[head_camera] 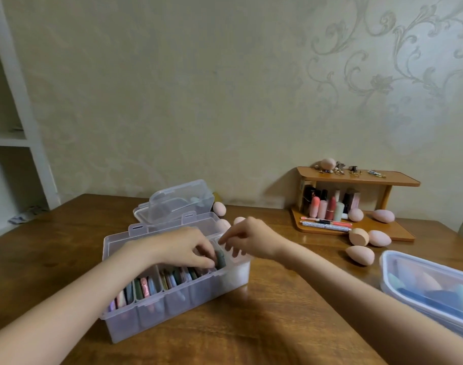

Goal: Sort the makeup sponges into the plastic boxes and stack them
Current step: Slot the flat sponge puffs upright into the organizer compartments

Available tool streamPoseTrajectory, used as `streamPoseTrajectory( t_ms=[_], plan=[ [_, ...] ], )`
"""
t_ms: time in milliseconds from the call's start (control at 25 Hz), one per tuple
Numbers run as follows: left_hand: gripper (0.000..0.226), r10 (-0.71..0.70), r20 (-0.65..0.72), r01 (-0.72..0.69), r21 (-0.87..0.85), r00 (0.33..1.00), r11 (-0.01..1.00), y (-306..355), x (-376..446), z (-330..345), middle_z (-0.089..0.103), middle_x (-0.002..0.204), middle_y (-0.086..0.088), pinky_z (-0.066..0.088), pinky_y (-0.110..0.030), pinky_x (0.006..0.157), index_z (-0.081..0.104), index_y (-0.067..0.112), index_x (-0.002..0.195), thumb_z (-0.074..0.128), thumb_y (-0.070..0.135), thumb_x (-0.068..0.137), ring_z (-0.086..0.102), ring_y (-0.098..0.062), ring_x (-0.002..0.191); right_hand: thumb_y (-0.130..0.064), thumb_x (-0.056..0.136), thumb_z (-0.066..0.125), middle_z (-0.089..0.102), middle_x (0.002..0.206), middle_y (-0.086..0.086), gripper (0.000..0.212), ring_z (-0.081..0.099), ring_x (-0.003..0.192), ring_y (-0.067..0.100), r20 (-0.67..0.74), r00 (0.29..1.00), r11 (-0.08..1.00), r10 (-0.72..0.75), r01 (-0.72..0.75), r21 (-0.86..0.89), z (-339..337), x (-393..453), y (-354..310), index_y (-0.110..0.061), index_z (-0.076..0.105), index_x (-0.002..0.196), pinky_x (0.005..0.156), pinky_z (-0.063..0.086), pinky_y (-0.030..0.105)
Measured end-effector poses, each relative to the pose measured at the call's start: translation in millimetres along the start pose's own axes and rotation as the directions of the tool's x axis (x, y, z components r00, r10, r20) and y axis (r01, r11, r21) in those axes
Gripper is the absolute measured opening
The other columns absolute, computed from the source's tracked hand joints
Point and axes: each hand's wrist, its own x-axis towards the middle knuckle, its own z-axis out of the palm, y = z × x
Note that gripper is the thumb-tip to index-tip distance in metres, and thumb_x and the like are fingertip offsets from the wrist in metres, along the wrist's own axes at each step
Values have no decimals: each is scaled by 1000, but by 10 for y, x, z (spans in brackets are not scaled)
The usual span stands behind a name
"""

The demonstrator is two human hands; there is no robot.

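**Both hands work at the divided sponge box**

Nearest the camera, two bare forearms reach over the wooden table (264, 320). Between them sits a clear divided plastic box (156, 306), its lid hinged open toward the wall, with flat makeup sponges (143, 287) in pink, grey, blue and green standing on edge in its compartments. At the lower right edge lies a second clear container (430, 288) holding blue, teal and peach sponges.

Over the divided box, the left hand (183, 248) curls its fingers and pinches a dark green sponge (220, 259) at the row's right end. Just beside it, the right hand (248, 239) hovers with fingers bent downward over the box's right-end section; whether it holds anything cannot be told.

Farther back, peach egg-shaped sponges (360, 255) lie loose on the table near a small wooden shelf (356, 177) holding lipsticks (327, 206). Behind the divided box stands another clear box (177, 201), closed, with one more peach sponge beside it.
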Motion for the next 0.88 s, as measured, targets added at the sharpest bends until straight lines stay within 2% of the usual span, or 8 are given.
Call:
streamPoseTrajectory(
  t_ms=[80, 160, 280, 360, 480, 560, 680, 880],
  plan=[
    [20, -36, 33, 38, -57, 999, 998, -135, -97, -87, 72, 103, 11, 51, -20, 87, 73, 22, 103, 61, 29, 88, 65, -2, 92, -1, 86, 49, 73, 90, 12, 28, 62, 71, 14, -82, 996, 999, 41, -41, -8, -141, 242, 16, -7, 73, 99, 66, 50, 18],
    [18, -65, -17, 62, -115, 998, 991, -245, -136, -180, 72, 100, 12, 50, -16, 83, 74, 22, 101, 62, 29, 88, 65, 1, 90, 0, 85, 47, 72, 98, 13, 31, 61, 80, 20, -160, 982, 990, 99, -113, -82, -292, 535, 121, -6, 71, 104, 74, 50, 27],
    [16, -104, -123, 82, -173, 987, 982, -449, -108, -280, 71, 99, 13, 48, -12, 81, 72, 24, 100, 65, 28, 86, 63, 3, 89, -1, 90, 43, 61, 125, 15, 40, 58, 104, 26, -101, 978, 948, 182, -202, -247, -302, 1057, 295, -10, 56, 127, 83, 44, 29],
    [18, -89, -78, 76, -151, 993, 986, -568, -38, -294, 69, 98, 9, 46, -8, 72, 69, 24, 102, 67, 29, 85, 59, 8, 79, -2, 92, 40, 52, 136, 12, 50, 53, 118, 28, -20, 978, 925, 209, -204, -322, -168, 1404, 407, -18, 40, 140, 87, 43, 31],
    [17, -54, 32, 58, -147, 998, 987, -661, 117, -316, 61, 83, 9, 41, -6, 59, 64, 22, 99, 69, 25, 83, 51, 10, 59, -7, 94, 39, 46, 142, 7, 58, 48, 124, 27, 51, 969, 913, 243, -210, -350, 29, 1908, 591, -32, 26, 145, 93, 41, 35],
    [15, -35, 84, 48, -162, 996, 986, -684, 215, -333, 56, 75, 13, 42, -8, 59, 60, 21, 94, 69, 20, 83, 49, 9, 56, -14, 97, 38, 44, 144, 4, 53, 45, 128, 27, 53, 964, 902, 259, -223, -370, 105, 2159, 678, -37, 26, 144, 100, 39, 39],
    [15, -10, 116, 28, -154, 993, 988, -725, 337, -314, 52, 71, 15, 42, -9, 61, 55, 18, 89, 69, 18, 83, 49, 6, 58, -14, 98, 36, 43, 145, 4, 49, 42, 131, 28, 87, 959, 868, 271, -205, -452, 211, 2395, 797, -31, 29, 144, 105, 36, 41],
    [16, -14, 132, 35, -159, 991, 987, -728, 359, -322, 52, 73, 14, 43, -10, 62, 54, 17, 88, 69, 18, 83, 49, 3, 61, -4, 93, 41, 53, 131, 13, 43, 50, 117, 30, 16, 978, 873, 209, -179, -454, 206, 2398, 826, -15, 44, 135, 89, 41, 32]
  ],
)
